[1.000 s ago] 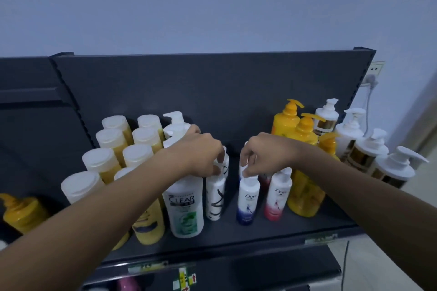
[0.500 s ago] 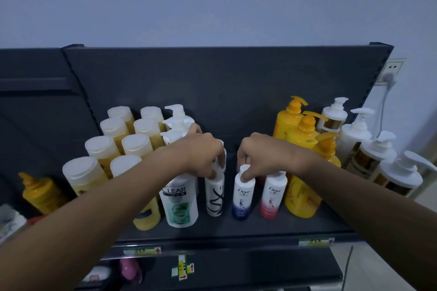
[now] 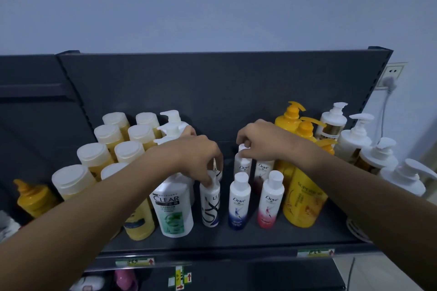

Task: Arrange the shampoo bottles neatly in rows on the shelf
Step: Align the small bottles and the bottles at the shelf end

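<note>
Left grip [image 3: 196, 158] pinches cylindrical Lux bottle [image 3: 210, 208]; right grip [image 3: 262, 144], rear Dove bottle [image 3: 242, 166].

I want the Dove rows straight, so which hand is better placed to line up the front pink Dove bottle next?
Probably the right hand: it grips a rear Dove bottle, nearer the pink Dove bottle. The left hand pinches the Lux bottle, with the blue Dove bottle between.
</note>
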Motion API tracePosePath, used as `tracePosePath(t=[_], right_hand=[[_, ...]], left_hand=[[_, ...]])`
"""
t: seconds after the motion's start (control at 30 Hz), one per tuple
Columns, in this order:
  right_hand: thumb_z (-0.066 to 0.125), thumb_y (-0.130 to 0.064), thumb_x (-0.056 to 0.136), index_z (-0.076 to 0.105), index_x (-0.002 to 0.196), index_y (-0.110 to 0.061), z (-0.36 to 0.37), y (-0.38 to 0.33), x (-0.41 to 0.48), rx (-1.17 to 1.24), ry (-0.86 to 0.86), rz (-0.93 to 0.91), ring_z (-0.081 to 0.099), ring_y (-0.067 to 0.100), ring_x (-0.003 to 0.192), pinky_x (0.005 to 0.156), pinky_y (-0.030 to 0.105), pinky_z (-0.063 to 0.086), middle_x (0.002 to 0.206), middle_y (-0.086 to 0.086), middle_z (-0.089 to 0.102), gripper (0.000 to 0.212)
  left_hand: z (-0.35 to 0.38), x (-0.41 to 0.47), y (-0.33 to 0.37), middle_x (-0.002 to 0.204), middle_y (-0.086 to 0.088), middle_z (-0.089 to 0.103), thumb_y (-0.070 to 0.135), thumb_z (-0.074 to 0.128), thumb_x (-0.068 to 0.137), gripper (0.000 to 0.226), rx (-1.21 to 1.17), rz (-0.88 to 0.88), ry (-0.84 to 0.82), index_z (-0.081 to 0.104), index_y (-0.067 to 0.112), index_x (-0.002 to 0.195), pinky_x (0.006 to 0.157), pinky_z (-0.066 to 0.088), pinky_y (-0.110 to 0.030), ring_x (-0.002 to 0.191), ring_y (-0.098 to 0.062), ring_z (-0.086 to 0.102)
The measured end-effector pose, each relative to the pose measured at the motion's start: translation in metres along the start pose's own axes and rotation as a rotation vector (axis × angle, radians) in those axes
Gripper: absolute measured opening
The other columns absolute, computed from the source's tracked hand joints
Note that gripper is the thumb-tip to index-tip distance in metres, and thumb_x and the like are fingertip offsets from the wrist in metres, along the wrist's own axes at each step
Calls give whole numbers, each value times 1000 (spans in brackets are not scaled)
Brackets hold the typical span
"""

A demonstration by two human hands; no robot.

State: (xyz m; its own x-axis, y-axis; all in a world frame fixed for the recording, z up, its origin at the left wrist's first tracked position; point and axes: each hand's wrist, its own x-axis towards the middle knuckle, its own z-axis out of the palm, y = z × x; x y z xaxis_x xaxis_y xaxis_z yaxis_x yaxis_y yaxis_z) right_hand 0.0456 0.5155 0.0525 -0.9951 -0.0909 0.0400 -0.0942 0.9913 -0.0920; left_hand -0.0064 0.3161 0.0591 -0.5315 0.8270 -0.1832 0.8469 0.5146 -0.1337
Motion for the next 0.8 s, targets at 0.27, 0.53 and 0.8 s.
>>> tracePosePath(t=[0.27,0.53,0.8], right_hand=[[76,-29,87,69,119,-19,25,16,22,-72,-22,48,63,28,107,76,33,51,114,7,67,35],[77,-29,87,76,106,-17,26,17,23,17,7,35,66,21,97,74,31,55,104,2,70,23],[77,-29,87,77,112,-15,27,8,20,60,25,5,68,17,92,78,32,59,107,1,74,28]], left_hand=[[-1,35,-13,96,14,64,53,66,87,39,77,-120,170,66,34,121,97,32,-40,90,-12,54],[13,42,-18,69,11,48,38,60,92,25,104,-154,153,71,33,114,99,31,-39,82,-15,50],[21,40,-30,87,10,66,37,63,89,26,87,-174,179,73,35,113,98,30,-40,87,-14,55]])
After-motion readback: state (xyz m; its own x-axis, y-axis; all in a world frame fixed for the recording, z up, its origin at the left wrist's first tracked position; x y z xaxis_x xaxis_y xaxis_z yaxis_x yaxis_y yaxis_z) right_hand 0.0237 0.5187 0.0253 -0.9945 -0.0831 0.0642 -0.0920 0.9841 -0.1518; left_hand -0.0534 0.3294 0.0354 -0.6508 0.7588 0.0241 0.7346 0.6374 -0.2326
